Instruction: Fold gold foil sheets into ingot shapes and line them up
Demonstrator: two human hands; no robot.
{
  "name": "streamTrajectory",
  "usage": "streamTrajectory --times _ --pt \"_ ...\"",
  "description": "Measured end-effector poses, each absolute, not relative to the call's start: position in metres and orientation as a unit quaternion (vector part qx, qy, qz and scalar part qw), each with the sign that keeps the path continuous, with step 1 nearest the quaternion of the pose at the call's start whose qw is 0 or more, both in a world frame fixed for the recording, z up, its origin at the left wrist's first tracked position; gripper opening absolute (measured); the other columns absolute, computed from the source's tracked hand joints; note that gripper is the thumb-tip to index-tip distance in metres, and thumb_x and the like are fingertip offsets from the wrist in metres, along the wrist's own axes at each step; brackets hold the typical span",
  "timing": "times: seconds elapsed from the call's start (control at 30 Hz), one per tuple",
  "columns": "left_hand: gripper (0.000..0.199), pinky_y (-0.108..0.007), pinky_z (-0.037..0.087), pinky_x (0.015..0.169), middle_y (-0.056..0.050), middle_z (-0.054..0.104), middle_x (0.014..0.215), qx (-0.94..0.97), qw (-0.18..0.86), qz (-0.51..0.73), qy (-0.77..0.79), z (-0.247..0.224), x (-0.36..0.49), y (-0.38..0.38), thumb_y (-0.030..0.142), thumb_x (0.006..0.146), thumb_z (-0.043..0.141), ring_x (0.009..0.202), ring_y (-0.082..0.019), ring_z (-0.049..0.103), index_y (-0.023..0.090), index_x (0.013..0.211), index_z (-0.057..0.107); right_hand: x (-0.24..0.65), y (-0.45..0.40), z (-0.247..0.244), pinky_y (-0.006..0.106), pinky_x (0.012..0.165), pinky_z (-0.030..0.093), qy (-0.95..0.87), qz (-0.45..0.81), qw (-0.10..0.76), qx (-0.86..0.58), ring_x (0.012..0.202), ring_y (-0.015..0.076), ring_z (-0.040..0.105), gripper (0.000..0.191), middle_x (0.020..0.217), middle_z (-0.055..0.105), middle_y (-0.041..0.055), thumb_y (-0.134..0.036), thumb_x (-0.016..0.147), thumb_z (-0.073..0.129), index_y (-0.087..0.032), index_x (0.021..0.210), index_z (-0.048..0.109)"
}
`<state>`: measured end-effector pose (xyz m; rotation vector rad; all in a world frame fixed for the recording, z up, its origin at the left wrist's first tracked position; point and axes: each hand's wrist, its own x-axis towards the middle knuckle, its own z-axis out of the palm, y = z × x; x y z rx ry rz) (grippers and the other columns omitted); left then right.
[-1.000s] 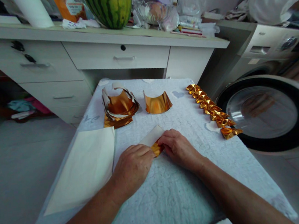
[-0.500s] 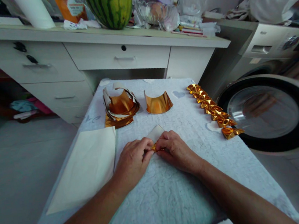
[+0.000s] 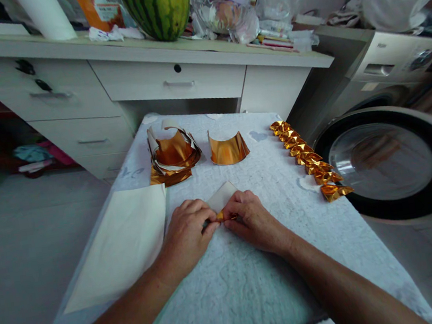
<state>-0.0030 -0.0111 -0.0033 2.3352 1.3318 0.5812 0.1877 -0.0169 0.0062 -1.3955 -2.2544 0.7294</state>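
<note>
Between my two hands, near the middle of the cloth-covered table, is a small sheet of gold foil paper with its pale side up and a folded gold edge towards me. My left hand pinches the left part of that edge. On the right, my right hand pinches the same edge, its fingers curled. Beyond them stand a curved gold sheet and a loose pile of curled gold sheets. Several folded gold pieces form a slanting row at the right.
A large pale paper lies at the table's left. Behind stands a drawer counter bearing a cut watermelon, a white roll and plastic bags. The round washing machine door hangs open at the right.
My left hand has shifted slightly left along the folded edge, and more of the sheet's pale side shows. My right hand has barely moved.
</note>
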Motion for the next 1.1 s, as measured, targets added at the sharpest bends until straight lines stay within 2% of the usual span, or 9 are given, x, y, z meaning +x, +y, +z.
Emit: streamTrajectory --times 0.2,0.47,0.73,1.1 --pt "0.011 -0.038 0.043 0.083 -0.003 0.058 0.089 0.824 0.194 0.208 0.49 -0.002 -0.004 -0.012 0.018 0.087 0.057 0.092 -0.021 0.052 0.021 0.081 0.065 0.186 -0.017 0.006 0.035 0.082 0.037 -0.796 0.252 0.201 -0.513 0.091 0.0196 0.047 0.01 0.095 0.056 0.0056 -0.011 0.084 0.059 -0.017 0.077 0.063" --pt "0.009 -0.038 0.044 0.08 -0.003 0.055 0.088 0.816 0.165 0.209 0.513 -0.006 -0.002 -0.012 0.022 0.085 0.061 0.089 -0.022 0.051 0.02 0.077 0.062 0.179 -0.017 0.002 0.036 0.081 0.037 -0.779 0.237 0.213 -0.54 0.087 0.019 0.047 0.013 0.089 0.055 0.005 -0.016 0.084 0.063 -0.017 0.071 0.061" --pt "0.009 -0.037 0.044 0.08 -0.003 0.056 0.088 0.815 0.153 0.219 0.514 -0.008 -0.004 -0.012 0.019 0.085 0.06 0.089 -0.021 0.052 0.021 0.077 0.063 0.176 -0.018 -0.003 0.035 0.08 0.036 -0.772 0.212 0.235 -0.551 0.084 0.0185 0.045 0.014 0.086 0.053 0.0047 -0.017 0.084 0.06 -0.017 0.07 0.058" --pt "0.01 -0.039 0.044 0.079 -0.004 0.056 0.087 0.815 0.133 0.201 0.527 -0.006 0.001 -0.012 0.017 0.083 0.058 0.089 -0.023 0.051 0.021 0.074 0.062 0.173 -0.016 -0.007 0.035 0.078 0.035 -0.763 0.202 0.223 -0.572 0.084 0.0191 0.046 0.013 0.085 0.052 0.005 -0.014 0.082 0.059 -0.017 0.07 0.056"
